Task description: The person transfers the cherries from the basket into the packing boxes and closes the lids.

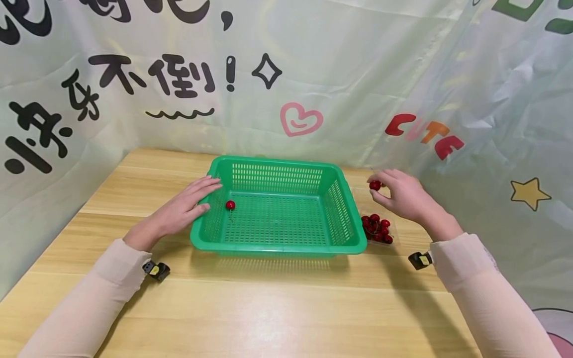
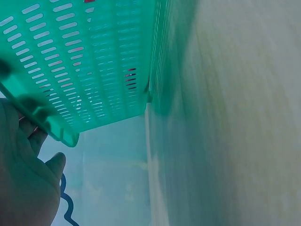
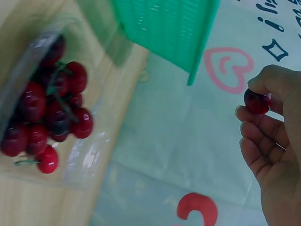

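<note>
A green plastic basket (image 1: 273,248) with slotted walls stands on the wooden table. Inside it, near the left wall, lies one red cherry (image 1: 230,205) with its stem. My left hand (image 1: 181,206) rests on the basket's left rim, fingers extended; the left wrist view shows it at the rim from below. To the basket's right, my right hand (image 1: 400,194) pinches a dark red cherry (image 3: 257,101) between thumb and index finger, raised above the table. Beneath that hand sits a clear plastic container (image 3: 87,160) with several cherries (image 3: 56,103), some with green stems.
The wooden table (image 1: 268,308) ends at a pale printed cloth (image 1: 340,64) that hangs behind it and along both sides. A small black wrist camera (image 1: 156,270) is on the left sleeve, and another camera (image 1: 421,260) on the right.
</note>
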### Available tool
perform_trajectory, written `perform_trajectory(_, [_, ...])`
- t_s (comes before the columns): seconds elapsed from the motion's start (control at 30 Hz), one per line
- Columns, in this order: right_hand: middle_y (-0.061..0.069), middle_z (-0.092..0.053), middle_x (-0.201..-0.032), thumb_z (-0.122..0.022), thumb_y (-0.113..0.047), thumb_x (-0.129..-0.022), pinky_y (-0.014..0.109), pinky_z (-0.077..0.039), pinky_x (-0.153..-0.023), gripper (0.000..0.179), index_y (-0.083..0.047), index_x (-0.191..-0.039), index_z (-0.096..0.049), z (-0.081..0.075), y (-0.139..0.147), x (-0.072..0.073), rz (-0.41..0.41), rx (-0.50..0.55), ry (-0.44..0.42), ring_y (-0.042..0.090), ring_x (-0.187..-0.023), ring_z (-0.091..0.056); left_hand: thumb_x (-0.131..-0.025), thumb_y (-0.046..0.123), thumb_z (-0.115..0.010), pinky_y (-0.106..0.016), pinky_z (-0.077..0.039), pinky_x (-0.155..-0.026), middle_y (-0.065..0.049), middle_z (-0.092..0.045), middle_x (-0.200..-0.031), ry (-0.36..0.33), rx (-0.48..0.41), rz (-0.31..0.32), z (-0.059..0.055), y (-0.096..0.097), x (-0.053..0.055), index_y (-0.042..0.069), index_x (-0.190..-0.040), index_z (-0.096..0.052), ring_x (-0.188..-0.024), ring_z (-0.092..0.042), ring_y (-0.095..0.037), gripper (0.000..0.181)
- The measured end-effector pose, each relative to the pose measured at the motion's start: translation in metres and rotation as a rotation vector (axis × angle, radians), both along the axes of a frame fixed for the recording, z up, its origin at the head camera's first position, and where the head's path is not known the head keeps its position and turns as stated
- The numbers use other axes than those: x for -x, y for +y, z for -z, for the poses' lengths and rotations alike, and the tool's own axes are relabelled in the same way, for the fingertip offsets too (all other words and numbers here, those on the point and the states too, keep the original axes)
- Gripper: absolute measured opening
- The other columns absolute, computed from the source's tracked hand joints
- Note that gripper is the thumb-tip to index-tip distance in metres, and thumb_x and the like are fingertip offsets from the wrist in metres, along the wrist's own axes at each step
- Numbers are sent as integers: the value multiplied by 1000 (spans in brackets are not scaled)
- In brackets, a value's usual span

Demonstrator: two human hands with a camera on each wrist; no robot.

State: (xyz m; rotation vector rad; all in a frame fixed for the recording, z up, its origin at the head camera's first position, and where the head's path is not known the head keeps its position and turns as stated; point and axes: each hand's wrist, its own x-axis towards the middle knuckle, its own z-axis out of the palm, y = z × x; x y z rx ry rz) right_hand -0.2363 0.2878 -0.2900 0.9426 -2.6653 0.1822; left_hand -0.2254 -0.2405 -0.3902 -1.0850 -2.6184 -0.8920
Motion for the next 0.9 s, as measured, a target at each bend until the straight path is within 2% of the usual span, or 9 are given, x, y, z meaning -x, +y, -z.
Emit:
perform_trajectory(0.13, [7,-67,-94,-73,-9,-86,47,-52,-72,20,-5,-104,-65,11,8,-2,-6,5,8,25,-84,-62,-101,14,-49,-58,-14,-115,-16,-30,-156,1,2,1,0,-1,1,3,-149,-38,-146,-14,-38,50])
perform_trajectory(0.37, [9,-66,-97,-71,-8,-87,50,-50,-79,19,-3,-104,-66,28,22,-7,49,41,-87,27,-88,-61,-101,14,-49,-59,-14,-114,-17,-29,-156,0,-2,7,-2,0,0,2,-149,-37,-146,-13,-38,51])
perform_trajectory(0.5, [8,-65,-94,-70,-7,-86,49,-49,-79,17,-4,-102,-65,38,29,-9,75,48,-96,28,-87,-60,-102,14,-48,-58,-14,-115,-16,-29,-156,-5,-1,9,-3,1,0,2,-149,-37,-146,-13,-38,50])
perform_trajectory(0.9, [9,-65,-96,-69,-9,-87,49,-49,-78,18,-2,-103,-65,64,47,-17,117,1,-220,28,-87,-60,-102,15,-48,-57,-14,-115,-15,-29,-156,-8,-2,12,-2,0,1,4,-150,-37,-146,-13,-37,51])
